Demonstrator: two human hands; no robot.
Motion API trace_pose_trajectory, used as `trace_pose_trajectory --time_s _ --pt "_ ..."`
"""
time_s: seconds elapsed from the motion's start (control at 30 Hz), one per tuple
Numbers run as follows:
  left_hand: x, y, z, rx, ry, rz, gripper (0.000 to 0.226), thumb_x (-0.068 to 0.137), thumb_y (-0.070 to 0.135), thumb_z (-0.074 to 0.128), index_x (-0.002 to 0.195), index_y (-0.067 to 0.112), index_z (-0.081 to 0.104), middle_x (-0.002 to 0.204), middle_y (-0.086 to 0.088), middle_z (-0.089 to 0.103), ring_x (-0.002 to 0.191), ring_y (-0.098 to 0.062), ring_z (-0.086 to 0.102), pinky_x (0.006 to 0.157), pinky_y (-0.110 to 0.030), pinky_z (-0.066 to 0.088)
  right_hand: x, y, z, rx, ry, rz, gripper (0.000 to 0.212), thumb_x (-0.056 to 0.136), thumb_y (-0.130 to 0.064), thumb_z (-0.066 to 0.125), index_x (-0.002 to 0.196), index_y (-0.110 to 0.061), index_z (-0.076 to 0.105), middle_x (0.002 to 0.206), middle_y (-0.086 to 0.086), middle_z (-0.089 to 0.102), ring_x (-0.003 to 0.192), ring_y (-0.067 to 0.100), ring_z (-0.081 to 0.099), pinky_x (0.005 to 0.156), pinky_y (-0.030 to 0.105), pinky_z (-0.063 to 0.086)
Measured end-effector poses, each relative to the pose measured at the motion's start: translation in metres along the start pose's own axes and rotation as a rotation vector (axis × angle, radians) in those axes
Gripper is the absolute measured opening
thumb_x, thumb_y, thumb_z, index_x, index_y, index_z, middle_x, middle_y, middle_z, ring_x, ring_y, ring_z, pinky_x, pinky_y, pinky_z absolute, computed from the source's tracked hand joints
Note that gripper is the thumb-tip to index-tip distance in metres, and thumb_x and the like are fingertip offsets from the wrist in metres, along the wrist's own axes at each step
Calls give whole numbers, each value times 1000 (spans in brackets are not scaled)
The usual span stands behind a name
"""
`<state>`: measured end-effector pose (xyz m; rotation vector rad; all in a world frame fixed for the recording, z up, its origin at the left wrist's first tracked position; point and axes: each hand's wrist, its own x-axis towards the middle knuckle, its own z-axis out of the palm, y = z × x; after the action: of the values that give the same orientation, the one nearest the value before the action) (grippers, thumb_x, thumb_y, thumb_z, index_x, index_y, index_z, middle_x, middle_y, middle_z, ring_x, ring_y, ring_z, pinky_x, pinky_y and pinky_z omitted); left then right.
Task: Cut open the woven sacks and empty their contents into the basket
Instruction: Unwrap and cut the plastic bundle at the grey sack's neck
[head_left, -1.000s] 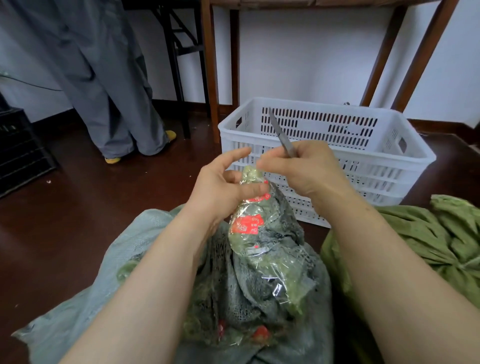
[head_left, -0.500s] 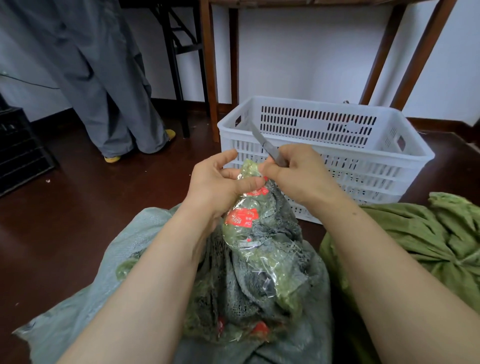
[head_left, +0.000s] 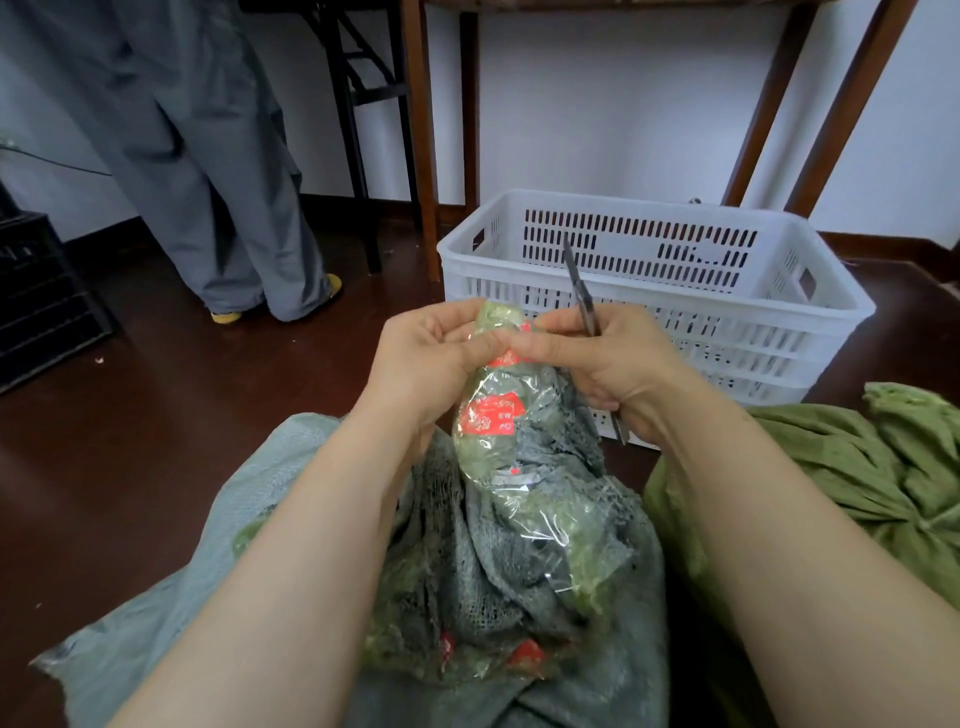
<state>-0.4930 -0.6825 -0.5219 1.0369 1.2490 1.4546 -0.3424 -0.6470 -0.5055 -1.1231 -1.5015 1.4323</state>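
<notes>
Your left grip (head_left: 431, 353) pinches the top of the clear packet (head_left: 498, 431) btwn thumb & fingers, w/ the packet's green tip poking out just above them. Your right grip (head_left: 618, 364) is clenched round a thin metal blade (head_left: 576, 280). Its fingertips also touch the packet's neck, right against the left thumb. The blade points up & slightly left, apart from the packet, and a short end sticks out under the heel of the right grip. Can't tell if it's a knife or closed scissors.

The packet hangs below both grips, roughly upright, red labels facing you, leafy greens inside. Its lower half sits in the grey mesh sack (head_left: 467, 545), which is open at the top & bunched round it. More clear packets w/ red spots show through the mesh lower down. The mesh sack lies on a pale woven sack (head_left: 145, 623) spread on the floor (head_left: 156, 415), btwn your forearms.

The white basket (head_left: 753, 353) stands on the floor just beyond your grips. Only its slotted inner far wall shows; the near wall hides its bottom. A green sack (head_left: 857, 467) lies bunched at your right, near the basket's corner, contents not visible.

Bkgd: a person's grey trouser legs (head_left: 223, 208) at left, a black crate (head_left: 41, 291) far left, wooden legs (head_left: 421, 130) behind the basket.
</notes>
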Motion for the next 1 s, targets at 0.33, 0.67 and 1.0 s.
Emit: trace_pose_trajectory --time_s 0.33,0.67,1.0 --pt "1 -1 -5 187 -96 -50 30 63 11 80 91 5 72 90 -29 67 71 -30 48 51 -27 38 10 8 -5 223 187 30 17 80 -10 73 86 -1 59 43 -2 56 25 2 32 28 13 22" --pt "2 -10 3 220 134 5 15 74 9 77 84 2 67 76 -14 66 66 -23 59 71 -51 54 11 0 -3 -72 204 139 57 75 -57 68 110 -13 63 78 -6 51 56 7 38 48 21 29" --pt "0 -17 7 178 173 64 21 84 -5 54 83 16 56 74 -3 58 67 -19 55 61 -34 50 5 -2 15 59 29 233 34 100 -32 46 93 -7 68 66 1 48 54 11 36 49 24 31"
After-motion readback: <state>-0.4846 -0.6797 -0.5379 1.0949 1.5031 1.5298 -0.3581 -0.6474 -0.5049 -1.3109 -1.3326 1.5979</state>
